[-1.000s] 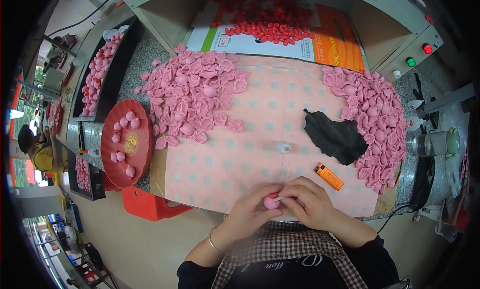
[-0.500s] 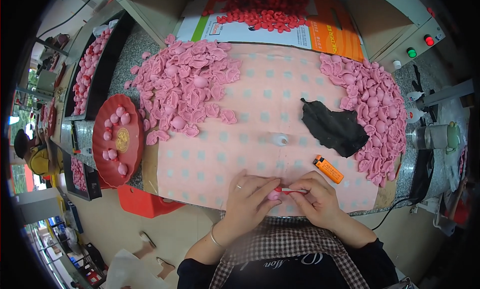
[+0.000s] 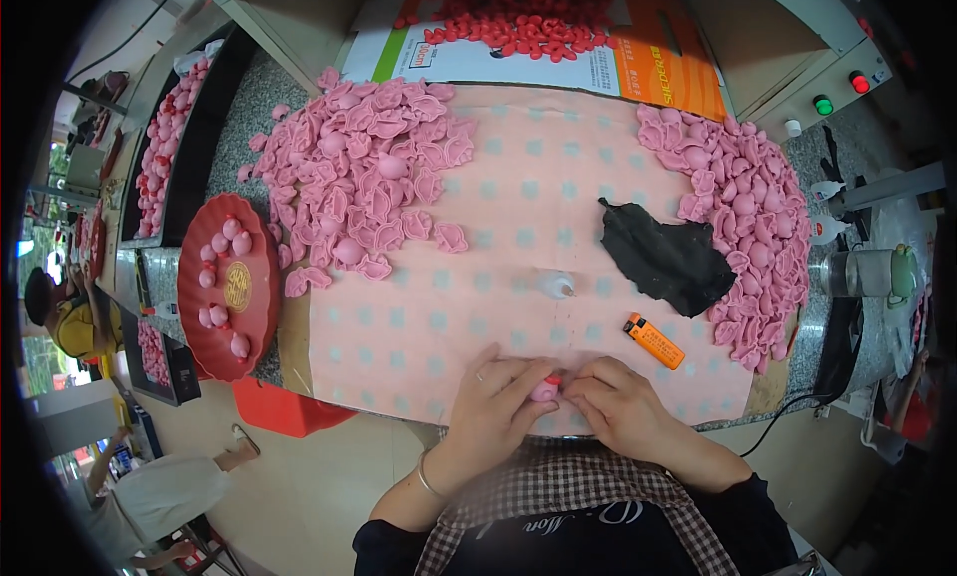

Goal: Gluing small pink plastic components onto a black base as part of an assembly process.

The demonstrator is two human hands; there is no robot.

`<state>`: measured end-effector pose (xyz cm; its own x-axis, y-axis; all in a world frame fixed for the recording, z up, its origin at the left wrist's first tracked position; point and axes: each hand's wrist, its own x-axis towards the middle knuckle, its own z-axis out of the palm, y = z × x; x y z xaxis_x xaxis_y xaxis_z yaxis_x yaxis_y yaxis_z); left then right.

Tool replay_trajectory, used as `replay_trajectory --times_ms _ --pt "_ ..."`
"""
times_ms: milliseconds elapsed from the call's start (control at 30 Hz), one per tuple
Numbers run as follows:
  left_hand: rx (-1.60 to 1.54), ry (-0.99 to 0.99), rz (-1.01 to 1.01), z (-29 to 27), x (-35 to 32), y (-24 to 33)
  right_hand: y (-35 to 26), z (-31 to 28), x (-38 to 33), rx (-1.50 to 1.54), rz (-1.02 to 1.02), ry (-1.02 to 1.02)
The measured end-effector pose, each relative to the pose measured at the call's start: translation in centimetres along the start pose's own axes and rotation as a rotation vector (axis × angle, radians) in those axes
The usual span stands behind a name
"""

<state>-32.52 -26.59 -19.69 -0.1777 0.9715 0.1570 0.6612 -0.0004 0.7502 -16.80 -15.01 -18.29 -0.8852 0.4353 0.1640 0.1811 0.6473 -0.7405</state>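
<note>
At the near edge of the table, my left hand [image 3: 490,407] pinches a small round pink rubber-like piece [image 3: 543,390] with a red part on top. My right hand [image 3: 623,402] is right beside it, thumb and fingertips pressed together; whatever they hold is hidden. Beyond my hands a small translucent dropper bottle [image 3: 554,284] lies on the checked pink cloth [image 3: 469,317]. An orange lighter [image 3: 654,341] is farther right, near a crumpled black cloth [image 3: 663,252].
Pink ruffled pieces form one pile at left [image 3: 364,167] and another pile at right [image 3: 753,207]. A red scalloped plate [image 3: 261,312] carries several pink balls. Small red pieces [image 3: 528,33] lie at the back under a box-like housing [image 3: 797,88]. A person [image 3: 164,496] is at lower left.
My right fingers have closed in on the pink piece; the thin red-and-white strip seen between my hands no longer shows. The person at lower left has shifted.
</note>
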Motion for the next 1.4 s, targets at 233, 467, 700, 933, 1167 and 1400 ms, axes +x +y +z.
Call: replay_trajectory --times_ms 233,467,700,933,1167,1400 --pt "-0.019 -0.01 0.018 -0.1 0.9 -0.3 -0.8 0.0 1.5 0.204 0.03 0.121" --pt "0.009 -0.019 -0.007 0.5 0.0 0.0 0.1 -0.4 -0.4 0.093 0.045 -0.004" --pt "-0.009 -0.011 0.005 0.8 1.2 0.4 -0.2 0.0 0.4 0.045 -0.05 0.112" --pt "-0.018 -0.016 -0.034 1.5 0.5 0.2 1.2 0.0 -1.4 0.059 0.011 0.036" --pt "-0.004 -0.021 -0.016 1.7 1.3 0.2 1.1 0.0 0.0 0.063 -0.039 0.136" --pt "0.001 -0.029 -0.019 1.8 0.8 -0.1 1.2 -0.6 -1.0 0.264 0.171 0.067"
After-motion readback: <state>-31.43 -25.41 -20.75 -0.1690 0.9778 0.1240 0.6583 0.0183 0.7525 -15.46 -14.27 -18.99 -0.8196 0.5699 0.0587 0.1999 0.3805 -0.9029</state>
